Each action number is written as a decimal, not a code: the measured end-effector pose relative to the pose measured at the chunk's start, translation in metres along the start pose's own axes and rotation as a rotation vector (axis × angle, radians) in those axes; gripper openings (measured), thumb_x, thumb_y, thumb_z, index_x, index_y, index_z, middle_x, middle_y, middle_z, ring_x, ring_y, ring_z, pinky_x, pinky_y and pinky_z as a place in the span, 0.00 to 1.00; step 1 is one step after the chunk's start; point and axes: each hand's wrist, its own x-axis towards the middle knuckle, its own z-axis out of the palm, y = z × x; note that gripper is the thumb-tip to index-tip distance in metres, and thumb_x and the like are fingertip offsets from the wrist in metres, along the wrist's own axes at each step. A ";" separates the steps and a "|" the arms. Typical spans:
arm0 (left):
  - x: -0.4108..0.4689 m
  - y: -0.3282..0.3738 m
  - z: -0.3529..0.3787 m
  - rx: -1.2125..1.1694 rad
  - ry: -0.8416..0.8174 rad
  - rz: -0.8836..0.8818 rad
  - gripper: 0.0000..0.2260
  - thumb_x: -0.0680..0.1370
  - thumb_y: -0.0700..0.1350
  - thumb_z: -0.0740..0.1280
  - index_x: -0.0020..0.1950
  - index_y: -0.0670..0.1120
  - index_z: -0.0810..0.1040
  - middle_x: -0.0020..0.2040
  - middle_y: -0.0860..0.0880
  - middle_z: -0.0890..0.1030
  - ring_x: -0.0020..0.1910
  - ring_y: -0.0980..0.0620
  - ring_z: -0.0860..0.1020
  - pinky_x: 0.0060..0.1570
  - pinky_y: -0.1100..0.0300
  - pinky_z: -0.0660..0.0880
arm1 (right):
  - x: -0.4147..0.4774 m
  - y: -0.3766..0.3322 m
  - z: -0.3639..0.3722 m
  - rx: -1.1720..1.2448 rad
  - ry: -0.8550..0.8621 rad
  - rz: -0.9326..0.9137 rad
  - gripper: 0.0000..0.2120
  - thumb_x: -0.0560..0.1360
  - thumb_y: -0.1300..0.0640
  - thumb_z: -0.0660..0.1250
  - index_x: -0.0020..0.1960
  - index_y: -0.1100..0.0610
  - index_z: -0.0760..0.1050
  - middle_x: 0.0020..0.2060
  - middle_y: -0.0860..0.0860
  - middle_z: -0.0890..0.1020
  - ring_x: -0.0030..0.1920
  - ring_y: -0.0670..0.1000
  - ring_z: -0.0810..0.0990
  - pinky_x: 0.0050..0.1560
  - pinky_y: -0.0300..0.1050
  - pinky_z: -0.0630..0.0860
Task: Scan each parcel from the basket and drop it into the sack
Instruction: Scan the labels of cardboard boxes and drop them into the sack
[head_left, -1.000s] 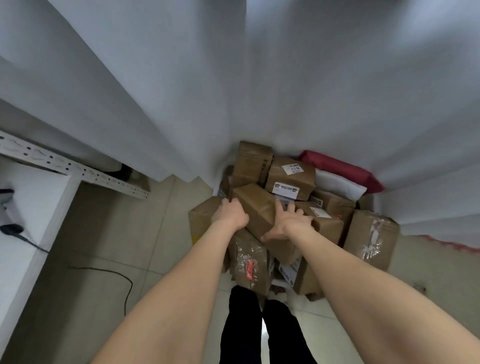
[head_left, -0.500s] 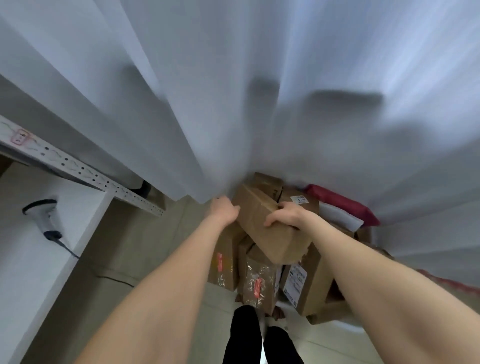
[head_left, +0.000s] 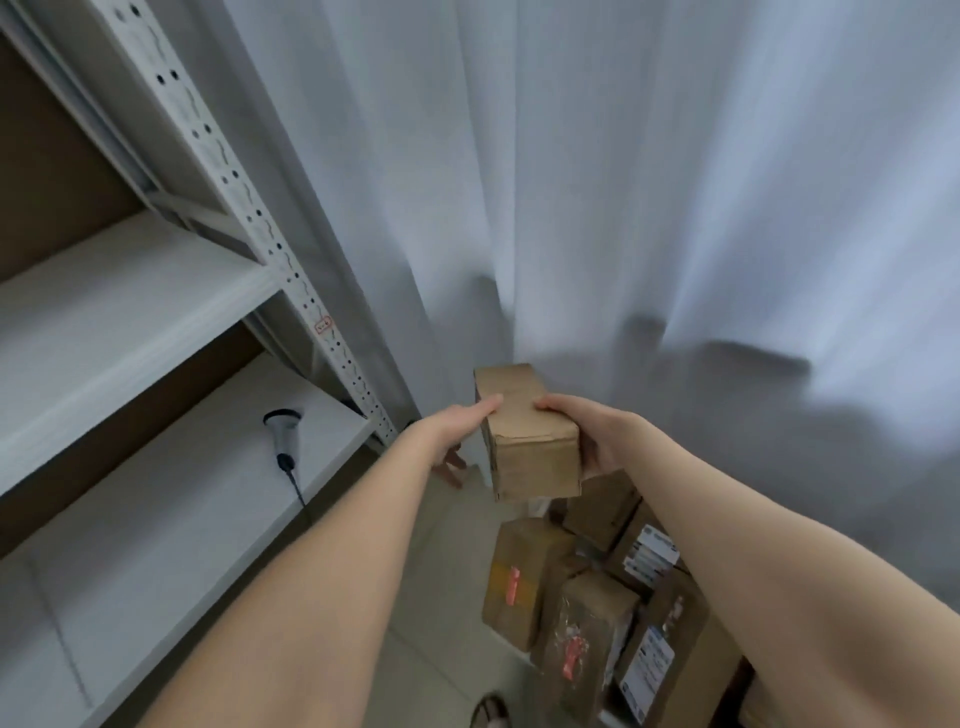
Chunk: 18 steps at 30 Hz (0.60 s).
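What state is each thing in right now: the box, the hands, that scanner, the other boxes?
Held parcel: closed, held up in the air.
Left hand: grips the parcel's left side.
Right hand: grips its right side.
Scanner: lying on the shelf, untouched.
Other parcels: sealed, piled below.

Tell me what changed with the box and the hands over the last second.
The brown box, which lay on top of the parcel pile, has been lifted clear and is now held up before the curtain. The left hand and right hand rose with it. Unchanged: both hands keep their grip on it, the pile stays heaped, and the scanner lies untouched on the shelf.
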 end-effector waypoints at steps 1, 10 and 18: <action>-0.008 -0.003 -0.008 -0.140 -0.055 -0.026 0.42 0.68 0.71 0.65 0.75 0.51 0.60 0.72 0.36 0.65 0.62 0.35 0.74 0.54 0.38 0.76 | -0.006 -0.006 0.009 0.037 -0.025 -0.014 0.26 0.73 0.38 0.68 0.60 0.57 0.73 0.53 0.59 0.81 0.51 0.58 0.81 0.47 0.53 0.80; -0.066 -0.025 -0.081 -0.140 0.119 0.205 0.20 0.71 0.48 0.70 0.61 0.43 0.71 0.54 0.43 0.77 0.52 0.44 0.75 0.51 0.52 0.73 | -0.041 -0.047 0.085 -0.085 -0.075 -0.237 0.33 0.78 0.44 0.65 0.76 0.58 0.59 0.69 0.60 0.70 0.61 0.62 0.76 0.56 0.57 0.77; -0.086 -0.069 -0.167 -0.013 0.213 0.397 0.40 0.69 0.26 0.63 0.75 0.55 0.59 0.69 0.47 0.67 0.63 0.44 0.68 0.54 0.49 0.72 | -0.053 -0.076 0.137 0.155 -0.051 -0.502 0.56 0.62 0.40 0.78 0.79 0.47 0.49 0.78 0.52 0.55 0.74 0.63 0.61 0.65 0.68 0.69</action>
